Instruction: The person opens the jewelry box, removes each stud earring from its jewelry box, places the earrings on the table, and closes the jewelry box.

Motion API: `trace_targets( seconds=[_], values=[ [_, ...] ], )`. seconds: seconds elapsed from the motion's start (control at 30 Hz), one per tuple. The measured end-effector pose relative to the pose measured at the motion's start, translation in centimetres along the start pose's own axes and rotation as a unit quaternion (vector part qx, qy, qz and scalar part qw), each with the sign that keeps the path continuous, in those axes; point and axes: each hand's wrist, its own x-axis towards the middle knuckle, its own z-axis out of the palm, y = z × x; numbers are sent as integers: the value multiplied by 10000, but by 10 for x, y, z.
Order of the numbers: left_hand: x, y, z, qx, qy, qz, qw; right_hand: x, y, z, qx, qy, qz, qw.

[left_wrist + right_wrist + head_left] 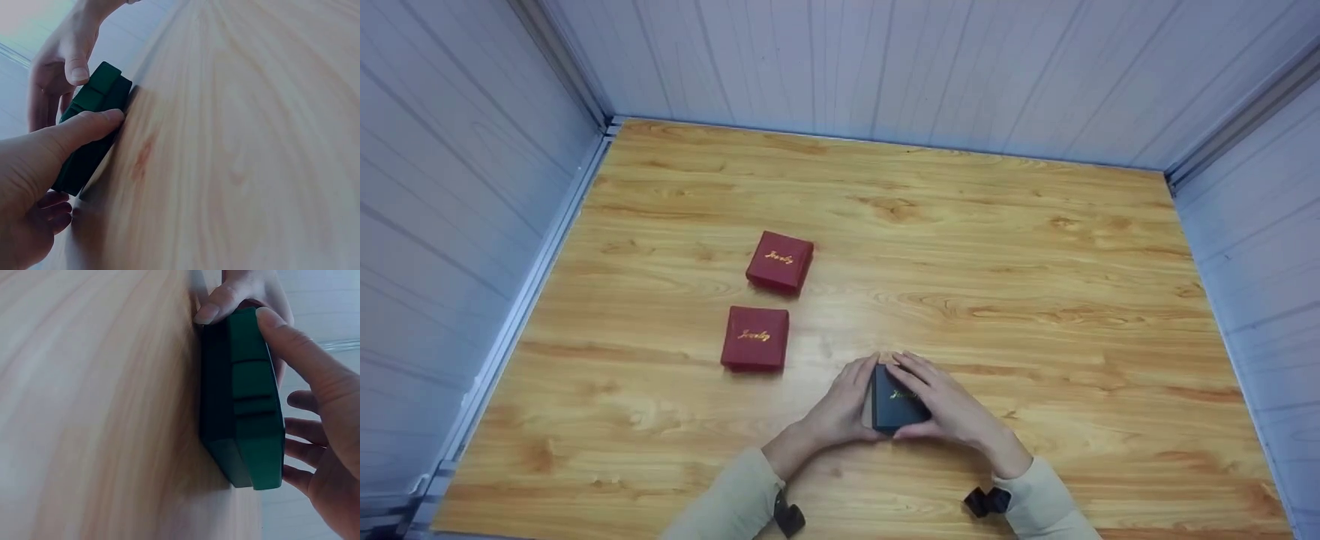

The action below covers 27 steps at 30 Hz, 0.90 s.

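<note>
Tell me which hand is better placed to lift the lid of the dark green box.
Probably the right hand: its thumb is at the edge of the lid, and its fingers reach over the top. The left hand has its thumb lower, against the base, better suited to steadying.

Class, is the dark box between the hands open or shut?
Shut: on the dark box, the lid meets the base without visible gap.

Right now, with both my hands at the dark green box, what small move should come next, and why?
Probably ease the lid up with your right hand while your left hand steadies the dark green box. The lid looks shut, your right thumb sits at its edge, and your left thumb reaches onto the base.
</note>
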Motion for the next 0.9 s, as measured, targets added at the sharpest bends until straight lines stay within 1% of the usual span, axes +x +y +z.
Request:
trace_targets(
  seconds=[0.1,0.2,0.4,0.5,0.63,0.9],
  values=[
    [0,-1,0,-18,39,73,10000,2,0,1,-77,69,-74,9999],
    [0,-2,-2,-88,-14,111,9999,4,-1,2,-180,15,-106,9998],
    [1,-4,-6,-334,-355,-9,9988,7,-2,1,-266,-109,-26,9996],
    [2,-6,-7,-465,-442,-47,9979,7,-2,2,-258,-88,-4,9996],
    [2,-9,-7,-625,-459,-8,9970,8,-2,3,-301,-85,8,9995],
    [0,-9,-5,-719,-461,45,9963,9,-2,4,-388,-117,-55,9992]
  ],
)
